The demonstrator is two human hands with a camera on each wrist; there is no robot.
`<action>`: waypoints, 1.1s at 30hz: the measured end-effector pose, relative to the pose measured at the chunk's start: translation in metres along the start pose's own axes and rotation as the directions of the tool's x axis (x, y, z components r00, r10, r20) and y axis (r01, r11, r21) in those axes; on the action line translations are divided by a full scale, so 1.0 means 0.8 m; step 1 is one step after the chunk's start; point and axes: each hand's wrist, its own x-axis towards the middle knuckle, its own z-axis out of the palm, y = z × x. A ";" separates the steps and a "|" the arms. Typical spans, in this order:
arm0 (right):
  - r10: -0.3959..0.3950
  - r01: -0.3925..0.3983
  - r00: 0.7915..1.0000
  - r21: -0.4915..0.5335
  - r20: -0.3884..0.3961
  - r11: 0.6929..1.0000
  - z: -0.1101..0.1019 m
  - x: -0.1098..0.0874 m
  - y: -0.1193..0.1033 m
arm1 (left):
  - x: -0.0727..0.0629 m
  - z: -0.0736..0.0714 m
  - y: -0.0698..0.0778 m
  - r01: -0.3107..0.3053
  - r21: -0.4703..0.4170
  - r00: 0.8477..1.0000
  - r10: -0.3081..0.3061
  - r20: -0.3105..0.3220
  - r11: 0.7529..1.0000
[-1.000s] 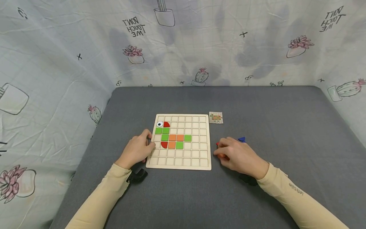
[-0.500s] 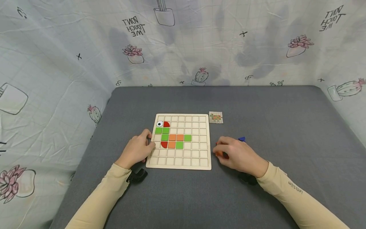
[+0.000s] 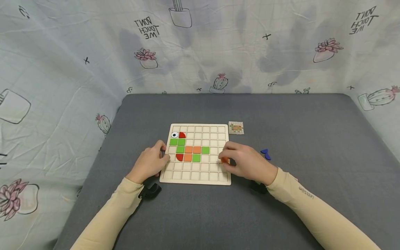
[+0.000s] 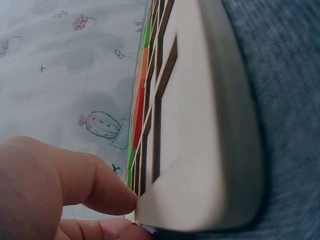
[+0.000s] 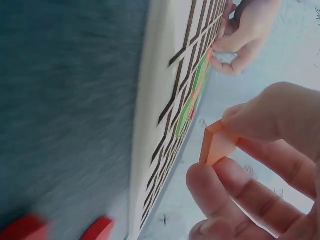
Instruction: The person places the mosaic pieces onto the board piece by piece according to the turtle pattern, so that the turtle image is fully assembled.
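The left hand (image 3: 150, 162) pinches the left edge of a pale wooden grid board (image 3: 195, 176), its thumb (image 4: 112, 190) on the rim in the left wrist view. Over the board's right edge, the right hand (image 3: 248, 163) holds an orange square tile (image 5: 218, 145) between thumb and fingertips, above the surface. Set in the grid are green tiles (image 3: 180, 149), orange tiles (image 3: 188, 149), red quarter-round pieces (image 3: 182, 135) and a white eye tile (image 3: 174, 135). The lower part of the right hand's fingers is hidden in the head view.
Behind the board's right corner lies a small printed pattern card (image 3: 236, 127). Blue rounded pieces (image 3: 266, 154) rest on the grey table (image 3: 312, 139) beyond the right hand. Red pieces (image 5: 99, 229) show in the right wrist view. A printed curtain (image 3: 200, 45) surrounds the table.
The right hand has picked up the orange tile and carried it left over the board's right edge. The blue pieces are now uncovered. The left hand and board have stayed in place.
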 end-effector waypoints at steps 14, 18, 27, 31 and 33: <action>-0.080 0.080 0.997 -0.019 0.012 0.997 0.023 0.049 -0.005 | 0.001 -0.002 0.002 0.005 0.001 1.000 -0.005 0.008 1.000; -0.069 0.070 0.997 -0.036 0.028 0.997 0.029 0.058 -0.007 | 0.001 -0.002 0.003 0.010 0.002 1.000 -0.010 0.004 1.000; -0.056 0.060 0.997 -0.074 0.049 0.995 0.035 0.065 -0.008 | 0.001 0.000 0.002 0.007 0.007 1.000 -0.007 -0.006 1.000; -0.047 0.051 0.997 -0.066 0.061 0.997 0.035 0.065 -0.007 | 0.002 0.000 0.001 0.012 0.011 1.000 -0.012 -0.008 1.000; -0.046 0.050 0.997 -0.067 0.062 0.996 0.036 0.065 -0.007 | 0.002 0.000 0.001 0.011 0.010 1.000 -0.011 -0.010 1.000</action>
